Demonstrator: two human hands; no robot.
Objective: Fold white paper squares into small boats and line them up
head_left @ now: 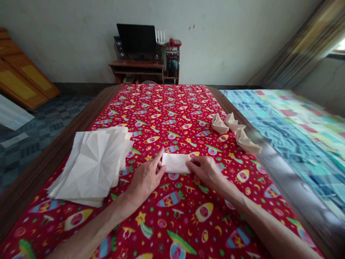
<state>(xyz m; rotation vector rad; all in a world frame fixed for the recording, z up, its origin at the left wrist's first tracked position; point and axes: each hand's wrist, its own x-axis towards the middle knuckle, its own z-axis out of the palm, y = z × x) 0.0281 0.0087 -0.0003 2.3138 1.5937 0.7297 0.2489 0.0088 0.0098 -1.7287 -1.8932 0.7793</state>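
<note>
A white folded paper strip (175, 163) lies crosswise on the red patterned cloth, between my two hands. My left hand (148, 174) is at its left end, the thumb on the lower corner and the index finger stretched up along the edge. At the right end, my right hand (206, 169) pinches the paper between thumb and curled fingers. To the left sits a stack of creased paper sheets (91, 165), the top one marked with star-like fold lines. Several folded paper pieces (219, 124), pointed and boat-like, stand near the cloth's right edge.
The red cloth (172, 111) covers a dark wooden table (91, 111). Beyond its far end is a desk (137, 64) with a monitor (137, 39), speakers and a red telephone (175, 42). A bed (285, 118) adjoins on the right; a wooden cabinet (24, 72) stands left.
</note>
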